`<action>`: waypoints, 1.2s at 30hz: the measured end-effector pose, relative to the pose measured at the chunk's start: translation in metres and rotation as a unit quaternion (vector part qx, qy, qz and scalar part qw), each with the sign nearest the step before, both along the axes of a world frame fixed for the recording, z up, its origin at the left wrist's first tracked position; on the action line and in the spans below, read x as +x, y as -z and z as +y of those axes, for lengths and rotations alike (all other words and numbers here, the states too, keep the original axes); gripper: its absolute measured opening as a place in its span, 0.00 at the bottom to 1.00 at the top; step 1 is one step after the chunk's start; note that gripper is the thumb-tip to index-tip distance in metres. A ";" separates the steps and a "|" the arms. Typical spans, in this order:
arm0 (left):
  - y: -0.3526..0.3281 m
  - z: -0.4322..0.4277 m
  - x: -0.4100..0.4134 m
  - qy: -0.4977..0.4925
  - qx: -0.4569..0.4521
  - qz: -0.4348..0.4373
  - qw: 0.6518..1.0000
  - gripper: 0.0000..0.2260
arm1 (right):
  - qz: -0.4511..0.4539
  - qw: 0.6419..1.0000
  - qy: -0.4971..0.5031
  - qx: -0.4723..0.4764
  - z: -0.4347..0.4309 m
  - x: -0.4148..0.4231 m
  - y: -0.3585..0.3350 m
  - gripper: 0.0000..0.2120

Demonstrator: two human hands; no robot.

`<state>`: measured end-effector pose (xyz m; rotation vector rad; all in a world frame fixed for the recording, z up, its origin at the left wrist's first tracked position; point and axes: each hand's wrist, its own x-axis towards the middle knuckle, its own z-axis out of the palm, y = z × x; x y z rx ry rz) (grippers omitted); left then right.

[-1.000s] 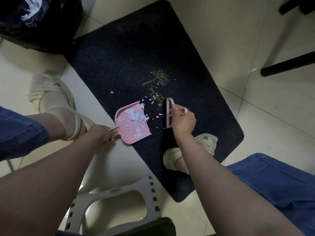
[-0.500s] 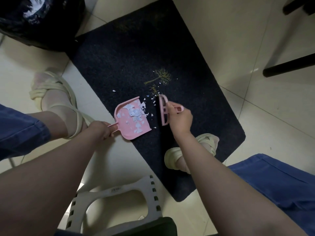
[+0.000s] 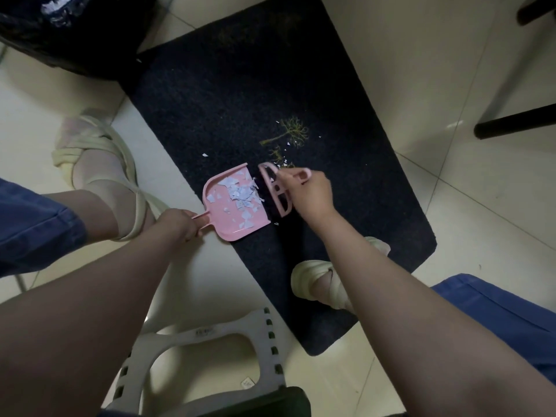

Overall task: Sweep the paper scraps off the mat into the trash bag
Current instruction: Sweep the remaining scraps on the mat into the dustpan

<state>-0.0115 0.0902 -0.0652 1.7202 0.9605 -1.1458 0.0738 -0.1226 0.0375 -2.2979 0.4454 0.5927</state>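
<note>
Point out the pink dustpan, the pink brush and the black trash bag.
pink dustpan [image 3: 222,218]: head view, bare part of its tray.
pink brush [image 3: 278,194]: head view, pink back.
black trash bag [image 3: 75,34]: head view, its glossy side.

Left hand clenched, right hand gripping

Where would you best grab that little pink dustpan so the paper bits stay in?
By the thin handle at the pink dustpan's closed back end, coming from the near-left, as the left hand does. Its raised rim walls three sides; the mouth faces the brush.
</note>
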 end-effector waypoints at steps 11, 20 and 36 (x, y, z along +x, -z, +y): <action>-0.010 -0.005 0.004 0.041 0.017 0.008 0.999 0.20 | 0.044 0.999 -0.005 -0.002 -0.002 0.021 0.000 0.10; -0.008 -0.001 0.006 0.002 -0.007 0.010 1.000 0.15 | -0.021 0.999 0.026 0.003 -0.016 0.009 -0.011 0.08; -0.013 0.000 0.004 0.026 -0.002 0.012 1.000 0.18 | -0.037 0.994 0.102 -0.005 -0.014 -0.014 -0.007 0.10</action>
